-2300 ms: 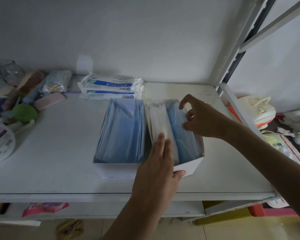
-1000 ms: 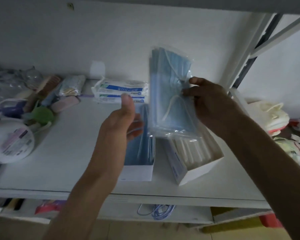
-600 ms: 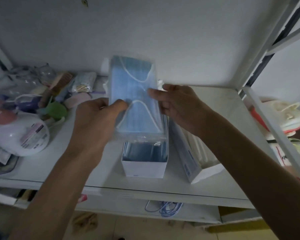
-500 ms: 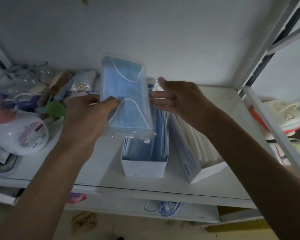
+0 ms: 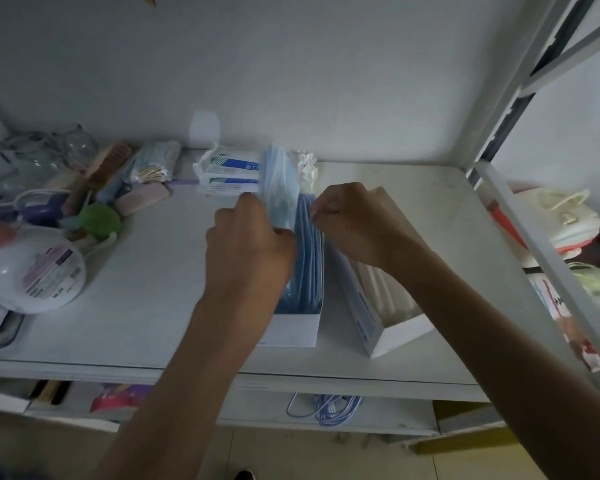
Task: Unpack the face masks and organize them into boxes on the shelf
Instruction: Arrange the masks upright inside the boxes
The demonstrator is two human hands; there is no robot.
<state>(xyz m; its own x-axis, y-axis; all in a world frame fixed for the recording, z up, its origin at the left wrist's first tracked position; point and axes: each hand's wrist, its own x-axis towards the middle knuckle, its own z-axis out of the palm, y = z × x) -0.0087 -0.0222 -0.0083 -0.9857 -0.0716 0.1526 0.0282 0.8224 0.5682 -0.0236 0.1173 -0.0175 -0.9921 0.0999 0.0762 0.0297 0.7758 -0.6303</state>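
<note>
— Left hand [image 5: 248,247]?
— Closed round the near edge of the bagged pack of blue masks [image 5: 280,188], thumb side pressed against the plastic. Knuckles toward the camera, forearm crossing the front of the left box [image 5: 291,329].
— Right hand [image 5: 349,221]?
— Curled into a loose fist just beside the pack's right face, fingertips pinched together. Cannot tell whether pinching the wrapper's edge or nothing at all; too small and dim.
— Pack's lie?
— Standing on edge, long axis running away from the body toward the back wall, thin face up. Held directly above the left box, lower end hidden behind the left hand, so unclear whether already dipping among the masks stacked there.
— Nearer hand?
— Left, in full grip. Right only alongside.
— Other box?
— Right box [image 5: 394,318] standing apart on the shelf [image 5: 160,271], angled, white masks inside, on the far side of the right wrist.
— Coming move, at a guess?
— Probably tearing the wrapper open, hands pulling apart across the short axis. Sealed packs [image 5: 231,171] waiting behind, against the wall.
</note>
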